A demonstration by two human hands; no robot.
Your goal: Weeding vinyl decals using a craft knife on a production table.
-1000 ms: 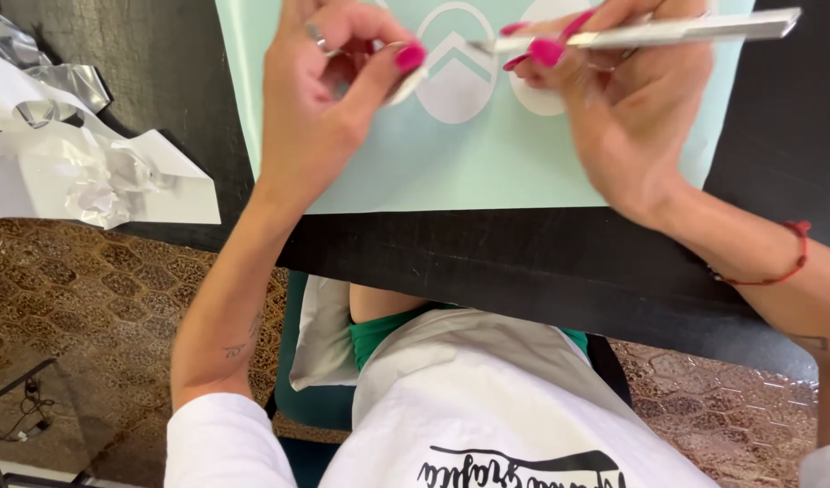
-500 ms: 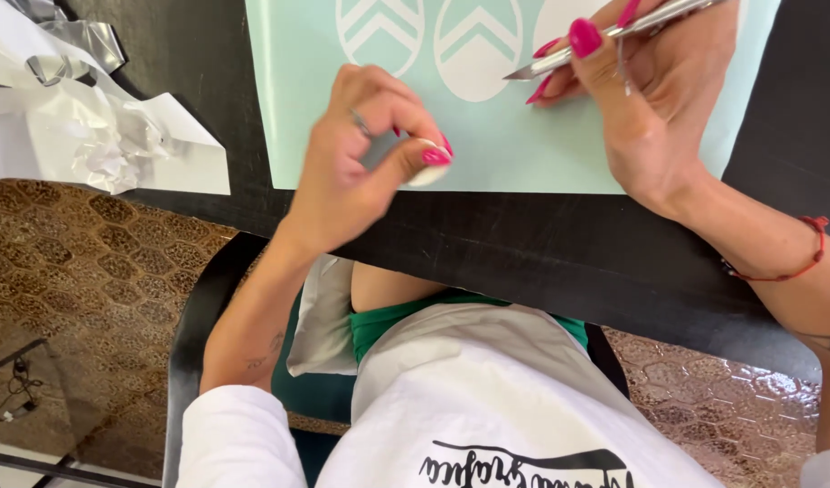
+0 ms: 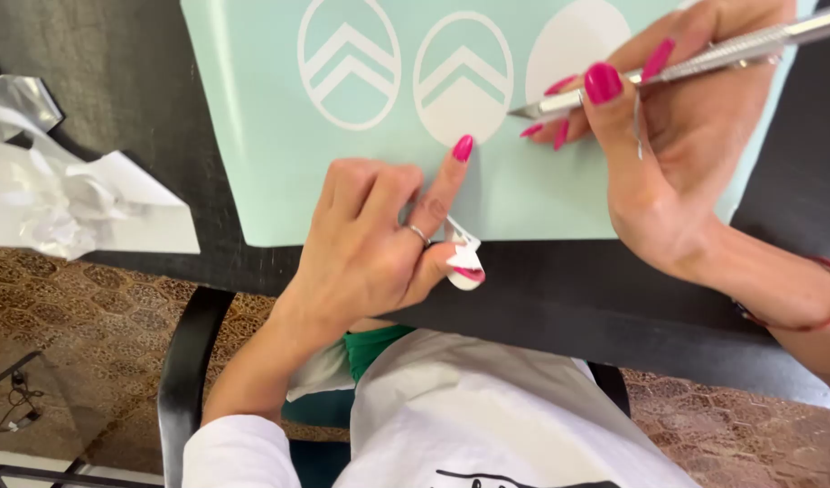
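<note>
A pale green vinyl sheet point(image 3: 270, 154) with white oval chevron decals lies on the black table point(image 3: 568, 307). My left hand point(image 3: 379, 244) rests on the sheet's lower edge, index finger pressing down below the second oval point(image 3: 463, 77). A small white peeled scrap point(image 3: 464, 258) sticks at its thumb. My right hand point(image 3: 677, 154) grips a silver craft knife point(image 3: 704, 59) like a pen. The blade tip sits at the left edge of the third, plain white oval point(image 3: 573, 41).
Crumpled white backing scraps point(image 3: 62, 203) pile at the table's left edge, with crinkled clear film point(image 3: 17, 104) above them. A black chair arm point(image 3: 184, 380) and patterned brown floor point(image 3: 80, 343) show below the table edge.
My left hand carried the peeled scrap down to the sheet's lower edge and planted its index finger. My right hand brought the knife tip down to the third oval.
</note>
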